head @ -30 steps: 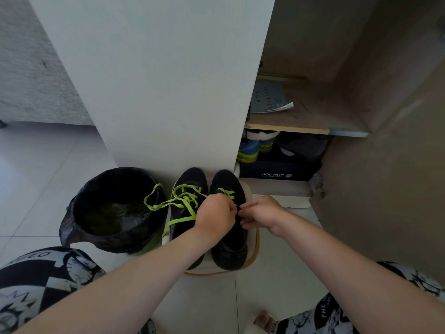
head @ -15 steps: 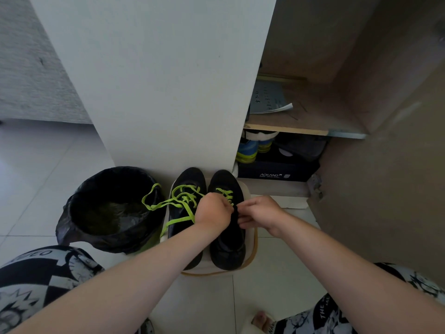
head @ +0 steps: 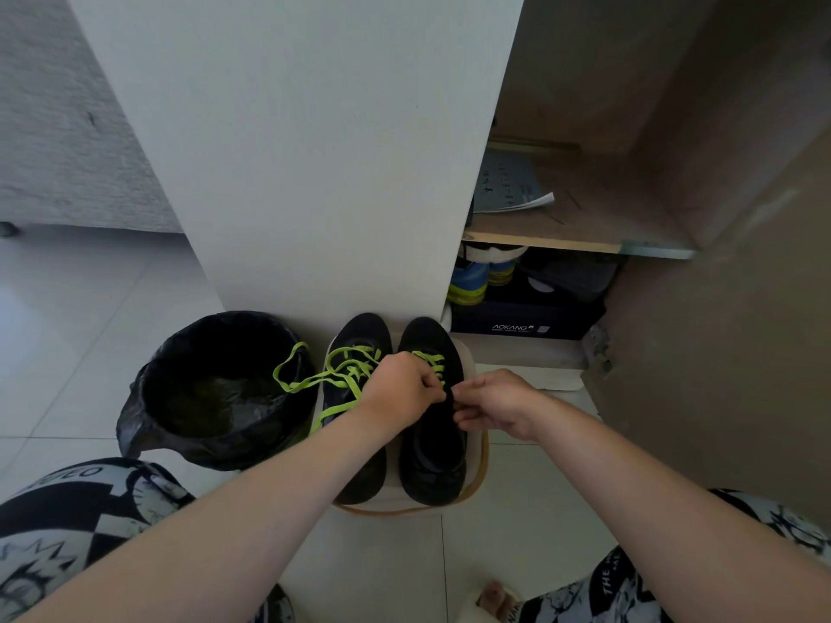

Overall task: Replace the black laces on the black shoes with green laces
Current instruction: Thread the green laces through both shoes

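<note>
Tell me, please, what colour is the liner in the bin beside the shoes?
The liner is black; head view.

Both bare forearms reach forward and converge, hands nearly touching. Left hand (head: 400,391): knuckles up, fingers curled, pinching the neon-green flat lace (head: 432,362). Right hand (head: 494,404): thumb and forefinger pinched together; what they hold is hidden.

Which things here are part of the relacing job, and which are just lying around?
In use: left shoe, right shoe, green laces, left hand and right hand, both pinching at the right shoe's lacing.
Lying about: lined bin, shoebox, blue-yellow shoes, booklet.
</note>
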Action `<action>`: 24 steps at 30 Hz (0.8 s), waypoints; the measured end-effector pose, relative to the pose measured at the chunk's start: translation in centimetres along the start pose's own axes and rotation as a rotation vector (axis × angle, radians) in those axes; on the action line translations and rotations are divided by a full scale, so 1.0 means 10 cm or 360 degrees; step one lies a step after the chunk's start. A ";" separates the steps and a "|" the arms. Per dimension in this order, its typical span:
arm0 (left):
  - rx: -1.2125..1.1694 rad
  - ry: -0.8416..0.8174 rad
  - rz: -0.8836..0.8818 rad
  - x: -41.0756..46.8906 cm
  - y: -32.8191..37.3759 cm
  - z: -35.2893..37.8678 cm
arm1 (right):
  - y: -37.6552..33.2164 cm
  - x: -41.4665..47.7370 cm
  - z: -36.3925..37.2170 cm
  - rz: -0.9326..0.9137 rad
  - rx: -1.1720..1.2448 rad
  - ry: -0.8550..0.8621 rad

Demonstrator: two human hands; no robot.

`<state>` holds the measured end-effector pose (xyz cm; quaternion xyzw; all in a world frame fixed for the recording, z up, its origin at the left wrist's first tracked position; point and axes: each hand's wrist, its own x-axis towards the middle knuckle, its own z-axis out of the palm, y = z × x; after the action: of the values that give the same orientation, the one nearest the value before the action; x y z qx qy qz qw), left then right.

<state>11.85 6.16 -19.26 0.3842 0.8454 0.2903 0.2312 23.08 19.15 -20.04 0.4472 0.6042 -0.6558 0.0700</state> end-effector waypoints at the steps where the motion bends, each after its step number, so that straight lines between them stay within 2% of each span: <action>1: 0.0013 -0.0030 0.0022 0.01 0.00 -0.03 | -0.01 0.00 0.00 -0.0004 -0.0014 -0.0001; 8: 0.0183 -0.0097 0.0080 0.02 0.03 -0.03 | -0.03 0.03 0.03 -0.0023 -0.0059 -0.0081; 12: 0.0013 0.0097 0.0035 -0.07 0.03 0.13 | 0.01 0.04 0.00 0.0006 0.0080 -0.0057; 16: -0.0095 0.0106 0.0046 -0.04 0.00 0.12 | 0.03 0.02 -0.02 0.0048 0.0172 -0.0105; 20: 0.0169 0.0075 0.0121 -0.04 0.01 0.09 | -0.02 0.03 -0.01 -0.0001 -0.0089 -0.0050; 24: 0.0503 -0.0051 0.0233 -0.04 0.01 0.08 | -0.10 -0.02 0.03 0.0028 -0.0118 0.0008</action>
<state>12.64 6.14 -19.67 0.4810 0.8464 0.1637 0.1596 22.41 19.02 -19.22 0.4513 0.6243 -0.6312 0.0907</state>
